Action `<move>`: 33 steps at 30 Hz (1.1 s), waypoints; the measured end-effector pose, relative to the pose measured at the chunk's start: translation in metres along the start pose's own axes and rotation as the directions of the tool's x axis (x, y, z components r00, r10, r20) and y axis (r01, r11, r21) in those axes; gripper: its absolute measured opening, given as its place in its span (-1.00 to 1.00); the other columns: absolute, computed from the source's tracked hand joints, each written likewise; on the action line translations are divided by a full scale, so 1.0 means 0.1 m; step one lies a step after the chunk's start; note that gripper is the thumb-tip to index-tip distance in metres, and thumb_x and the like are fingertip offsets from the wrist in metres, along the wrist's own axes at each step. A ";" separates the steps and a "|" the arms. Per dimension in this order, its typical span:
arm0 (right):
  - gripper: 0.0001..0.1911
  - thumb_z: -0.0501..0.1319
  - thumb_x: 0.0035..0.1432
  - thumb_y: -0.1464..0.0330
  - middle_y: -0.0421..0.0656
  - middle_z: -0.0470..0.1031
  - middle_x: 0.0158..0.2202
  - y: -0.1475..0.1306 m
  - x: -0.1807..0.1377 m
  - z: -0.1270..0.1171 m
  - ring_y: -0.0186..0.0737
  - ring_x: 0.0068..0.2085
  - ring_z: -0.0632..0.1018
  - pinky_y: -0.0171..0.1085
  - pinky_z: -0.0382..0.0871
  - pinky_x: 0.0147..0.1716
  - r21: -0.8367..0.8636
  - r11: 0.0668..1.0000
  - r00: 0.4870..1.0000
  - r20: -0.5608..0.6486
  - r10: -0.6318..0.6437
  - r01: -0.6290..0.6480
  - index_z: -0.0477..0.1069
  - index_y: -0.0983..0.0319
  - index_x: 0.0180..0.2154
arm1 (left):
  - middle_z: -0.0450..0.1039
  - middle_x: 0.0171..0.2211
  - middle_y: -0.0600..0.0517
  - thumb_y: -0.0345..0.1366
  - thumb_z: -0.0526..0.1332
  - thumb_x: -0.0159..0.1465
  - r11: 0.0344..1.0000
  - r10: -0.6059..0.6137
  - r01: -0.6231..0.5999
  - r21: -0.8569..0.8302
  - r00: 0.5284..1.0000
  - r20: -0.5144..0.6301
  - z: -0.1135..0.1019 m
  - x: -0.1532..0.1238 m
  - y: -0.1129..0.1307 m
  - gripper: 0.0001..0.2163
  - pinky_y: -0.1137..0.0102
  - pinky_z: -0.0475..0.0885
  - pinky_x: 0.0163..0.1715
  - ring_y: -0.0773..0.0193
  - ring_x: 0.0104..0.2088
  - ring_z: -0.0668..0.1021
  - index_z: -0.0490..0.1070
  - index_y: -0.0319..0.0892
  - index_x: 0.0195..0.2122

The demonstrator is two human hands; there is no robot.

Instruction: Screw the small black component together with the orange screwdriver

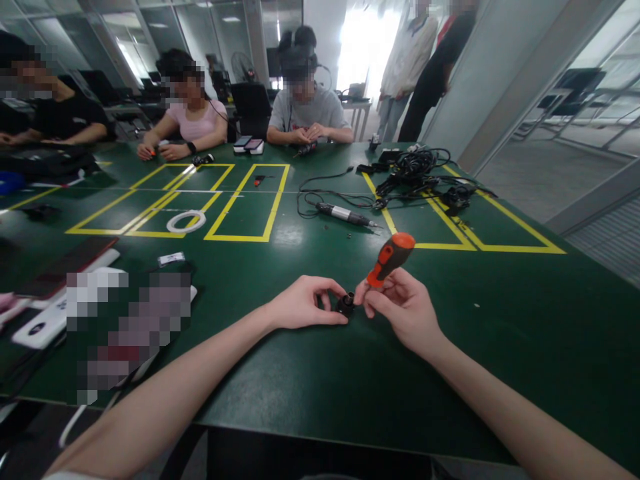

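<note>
Between the thumb and fingers of my left hand (309,301) is a small dark cylindrical part (345,305), held against the green table. An open round top shows on it. My right hand (405,305) grips a screwdriver (391,259) with an orange and dark grey handle. The handle tilts up and to the right, and its lower orange end lies at my fingers. The screwdriver's tip is hidden by my hand. My right fingertips are right beside the dark part; whether they touch it I cannot tell.
Beyond my hands lies a grey and black electric screwdriver (345,215) with its cord. A heap of black cables (415,170) is at the back right. A white ring (186,221) and phones with white power banks (70,308) are on the left. Several people are across the table.
</note>
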State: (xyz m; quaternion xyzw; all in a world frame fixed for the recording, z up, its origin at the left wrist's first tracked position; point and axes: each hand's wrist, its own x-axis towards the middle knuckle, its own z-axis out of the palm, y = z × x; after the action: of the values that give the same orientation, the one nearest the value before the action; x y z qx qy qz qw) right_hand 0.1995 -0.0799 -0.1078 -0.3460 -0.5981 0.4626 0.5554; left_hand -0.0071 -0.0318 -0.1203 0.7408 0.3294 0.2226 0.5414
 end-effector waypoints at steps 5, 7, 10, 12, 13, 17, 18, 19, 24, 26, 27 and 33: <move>-0.64 0.44 0.19 0.07 -0.16 0.57 -0.47 -0.02 0.01 0.01 -0.32 -0.57 0.45 -0.29 0.42 -0.55 -0.060 0.998 1.000 -0.008 0.018 -0.019 0.48 0.20 -0.39 | 0.55 -0.41 0.08 -0.22 0.50 0.10 1.000 -0.015 0.015 0.021 1.000 -0.004 0.00 0.00 0.00 -0.64 0.49 0.38 -0.41 0.40 -0.45 0.50 0.60 -0.24 -0.11; -0.65 0.43 0.19 0.06 -0.18 0.54 -0.47 -0.02 0.02 0.00 -0.32 -0.57 0.45 -0.28 0.42 -0.55 -0.056 0.998 1.000 -0.010 0.014 -0.015 0.51 0.20 -0.36 | 0.54 -0.43 0.09 -0.22 0.51 0.10 1.000 -0.013 0.013 0.023 1.000 -0.006 0.00 0.00 -0.01 -0.63 0.49 0.38 -0.42 0.40 -0.46 0.49 0.60 -0.24 -0.10; -0.63 0.36 0.25 0.02 -0.16 0.55 -0.43 -0.01 0.02 -0.01 -0.33 -0.57 0.45 -0.25 0.43 -0.53 -0.045 0.999 1.000 0.007 0.008 -0.008 0.54 0.20 -0.34 | 0.53 -0.44 0.10 -0.20 0.51 0.10 1.000 -0.007 0.007 0.021 1.000 -0.006 0.00 0.01 -0.03 -0.63 0.48 0.38 -0.41 0.40 -0.47 0.49 0.59 -0.24 -0.10; -0.62 0.34 0.27 0.00 -0.15 0.57 -0.42 -0.01 0.02 -0.01 -0.31 -0.56 0.46 -0.24 0.44 -0.52 -0.030 1.000 1.000 0.019 0.010 -0.009 0.55 0.20 -0.32 | 0.53 -0.45 0.10 -0.18 0.51 0.09 1.000 -0.006 0.006 0.021 1.000 -0.008 0.00 0.01 -0.03 -0.62 0.48 0.38 -0.41 0.40 -0.48 0.48 0.59 -0.24 -0.11; -0.62 0.35 0.26 0.00 -0.15 0.57 -0.42 -0.01 0.02 -0.01 -0.30 -0.55 0.47 -0.24 0.44 -0.52 -0.018 1.000 1.000 0.022 0.009 -0.009 0.56 0.20 -0.29 | 0.53 -0.45 0.10 -0.18 0.51 0.09 1.000 -0.007 0.007 0.021 1.000 -0.009 0.00 0.01 -0.03 -0.62 0.48 0.38 -0.41 0.40 -0.48 0.48 0.59 -0.24 -0.11; -0.62 0.44 0.17 0.03 -0.18 0.58 -0.47 -0.01 0.01 -0.01 -0.30 -0.56 0.47 -0.28 0.43 -0.54 0.007 1.000 1.000 -0.008 0.030 -0.030 0.50 0.19 -0.29 | 0.53 -0.44 0.10 -0.20 0.50 0.10 1.000 -0.012 0.012 0.024 1.000 -0.006 0.00 0.00 -0.01 -0.64 0.49 0.37 -0.42 0.39 -0.46 0.50 0.60 -0.24 -0.12; -0.62 0.45 0.16 0.04 -0.18 0.57 -0.48 -0.02 0.01 -0.01 -0.31 -0.57 0.47 -0.28 0.43 -0.53 0.003 0.999 0.999 -0.019 0.038 -0.038 0.48 0.19 -0.32 | 0.52 -0.45 0.10 -0.20 0.50 0.09 1.000 -0.012 0.013 0.023 1.000 -0.006 0.00 0.00 0.00 -0.65 0.49 0.36 -0.43 0.39 -0.46 0.50 0.60 -0.24 -0.13; -0.63 0.45 0.17 0.05 -0.18 0.58 -0.48 -0.02 0.01 0.00 -0.32 -0.58 0.47 -0.28 0.44 -0.53 -0.003 0.999 0.999 -0.028 0.045 -0.045 0.48 0.20 -0.35 | 0.52 -0.45 0.10 -0.20 0.50 0.09 1.000 -0.014 0.014 0.022 1.000 -0.005 0.00 0.00 0.00 -0.65 0.50 0.36 -0.43 0.40 -0.46 0.49 0.60 -0.24 -0.12; -0.66 0.51 0.09 0.11 -0.18 0.54 -0.46 -0.04 0.04 -0.01 -0.35 -0.55 0.46 -0.31 0.40 -0.55 -0.038 0.999 0.999 -0.043 0.021 -0.023 0.54 0.21 -0.45 | 0.52 -0.45 0.10 -0.18 0.50 0.10 1.000 -0.015 0.015 0.009 1.000 -0.002 0.00 0.00 -0.01 -0.62 0.49 0.36 -0.45 0.41 -0.48 0.47 0.59 -0.24 -0.10; -0.67 0.51 0.10 0.12 -0.20 0.49 -0.50 -0.04 0.05 -0.02 -0.34 -0.55 0.45 -0.30 0.41 -0.53 -0.055 0.998 0.999 -0.037 0.011 -0.013 0.55 0.20 -0.47 | 0.52 -0.44 0.10 -0.20 0.50 0.10 1.000 -0.003 0.003 0.005 1.000 -0.003 0.00 0.00 -0.02 -0.63 0.50 0.35 -0.45 0.40 -0.47 0.48 0.59 -0.24 -0.10; -0.67 0.49 0.12 0.11 -0.20 0.49 -0.52 -0.04 0.05 -0.02 -0.33 -0.55 0.46 -0.29 0.43 -0.52 -0.060 0.998 0.999 -0.030 0.009 -0.011 0.56 0.20 -0.46 | 0.52 -0.44 0.10 -0.21 0.50 0.10 1.000 0.001 -0.001 0.006 1.000 -0.001 0.00 0.00 -0.02 -0.63 0.50 0.35 -0.45 0.40 -0.46 0.49 0.59 -0.25 -0.10; -0.66 0.37 0.27 0.06 -0.14 0.61 -0.43 -0.01 0.02 -0.01 -0.29 -0.54 0.54 -0.26 0.51 -0.49 -0.030 1.000 1.000 -0.001 -0.006 0.006 0.57 0.21 -0.23 | 0.51 -0.46 0.11 -0.19 0.50 0.10 1.000 -0.007 0.007 0.013 1.000 -0.002 0.00 0.01 0.00 -0.63 0.48 0.37 -0.41 0.40 -0.48 0.48 0.58 -0.26 -0.13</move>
State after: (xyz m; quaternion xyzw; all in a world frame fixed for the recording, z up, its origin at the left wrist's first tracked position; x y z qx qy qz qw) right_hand 0.2002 -0.0785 -0.1062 -0.3527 -0.6058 0.4517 0.5519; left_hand -0.0068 -0.0312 -0.1206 0.7430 0.3339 0.2191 0.5372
